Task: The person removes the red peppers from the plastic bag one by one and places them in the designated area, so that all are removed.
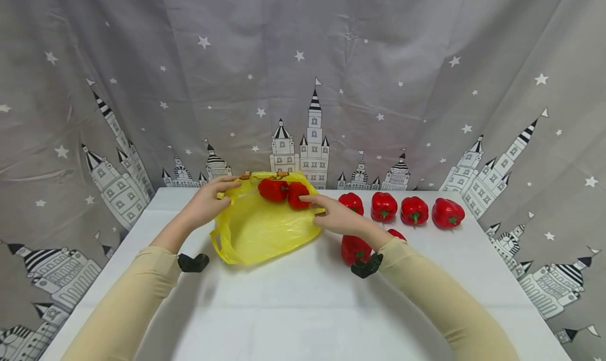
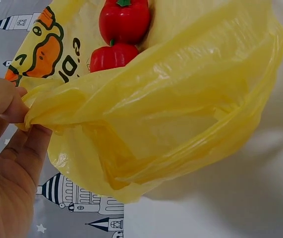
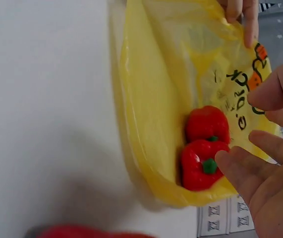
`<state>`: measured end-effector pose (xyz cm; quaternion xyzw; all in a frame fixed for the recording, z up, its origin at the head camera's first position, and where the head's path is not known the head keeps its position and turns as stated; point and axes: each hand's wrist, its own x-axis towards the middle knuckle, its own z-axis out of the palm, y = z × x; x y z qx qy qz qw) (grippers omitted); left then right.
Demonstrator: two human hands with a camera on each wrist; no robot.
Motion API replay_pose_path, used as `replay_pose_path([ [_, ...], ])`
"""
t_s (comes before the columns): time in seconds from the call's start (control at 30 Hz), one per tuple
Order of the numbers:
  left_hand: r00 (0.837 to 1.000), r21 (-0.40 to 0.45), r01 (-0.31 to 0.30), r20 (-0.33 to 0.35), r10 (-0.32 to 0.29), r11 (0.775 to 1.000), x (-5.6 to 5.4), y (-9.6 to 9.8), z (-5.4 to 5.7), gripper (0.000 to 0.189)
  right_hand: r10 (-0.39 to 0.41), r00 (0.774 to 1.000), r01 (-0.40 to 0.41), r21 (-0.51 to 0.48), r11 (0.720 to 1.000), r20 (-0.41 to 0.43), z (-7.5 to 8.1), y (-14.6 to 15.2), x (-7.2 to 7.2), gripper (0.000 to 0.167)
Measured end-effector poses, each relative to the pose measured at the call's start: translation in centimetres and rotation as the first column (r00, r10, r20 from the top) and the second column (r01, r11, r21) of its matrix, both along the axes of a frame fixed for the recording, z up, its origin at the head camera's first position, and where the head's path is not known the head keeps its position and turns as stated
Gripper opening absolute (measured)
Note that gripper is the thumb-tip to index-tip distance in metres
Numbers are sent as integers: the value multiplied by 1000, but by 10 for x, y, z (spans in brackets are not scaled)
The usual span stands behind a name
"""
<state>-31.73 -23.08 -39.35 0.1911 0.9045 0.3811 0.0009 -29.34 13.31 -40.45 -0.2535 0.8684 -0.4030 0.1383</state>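
Yellow bag [image 1: 265, 232] was pinched at 10 o'clock by L hand [image 1: 208, 200] fingers; R hand [image 1: 340, 216] fingers were spread, nothing gripped, touching/nr 2 peppers [image 1: 273, 190] inside, 1 o'clock.

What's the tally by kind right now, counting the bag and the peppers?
Yellow bag: 1
Red peppers: 8 visible (2 in the bag, 6 on the white table)
Total: 9
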Motion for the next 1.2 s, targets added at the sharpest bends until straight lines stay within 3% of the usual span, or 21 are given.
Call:
replay_pose_path([
  [0.3, 1000, 1, 3, 0, -3, 1000, -1, 2, 0, 51, -157, 985, 160, -42, 986, 77, -23, -26, -16, 73],
  [0.57, 1000, 2, -1, 0, 1, 1000, -1, 1, -1, 50, -235, 967, 244, -94, 965, 95, -38, -44, -21, 86],
  [0.67, 1000, 0, -4, 1, 4, 1000, -1, 2, 0, 51, -324, 941, 333, -103, 937, 94, -43, -49, -26, 82],
  [0.83, 1000, 1, 2, -12, -2, 1000, -1, 5, -1, 50, -503, 855, 518, -167, 839, 125, -53, -59, -33, 68],
  [0.93, 1000, -1, 0, -7, 0, 1000, 0, 6, -1, 50, -555, 822, 569, -185, 801, 126, -57, -64, -35, 70],
  [1.1, 1000, -20, -16, 24, 16, 1000, 3, 7, -1, 50, -593, 799, 600, -176, 780, 100, -61, -71, -37, 83],
  [1.2, 999, -31, -21, 32, 22, 999, 3, 8, 0, 50, -596, 802, 596, -104, 796, 39, -61, -74, -38, 89],
])
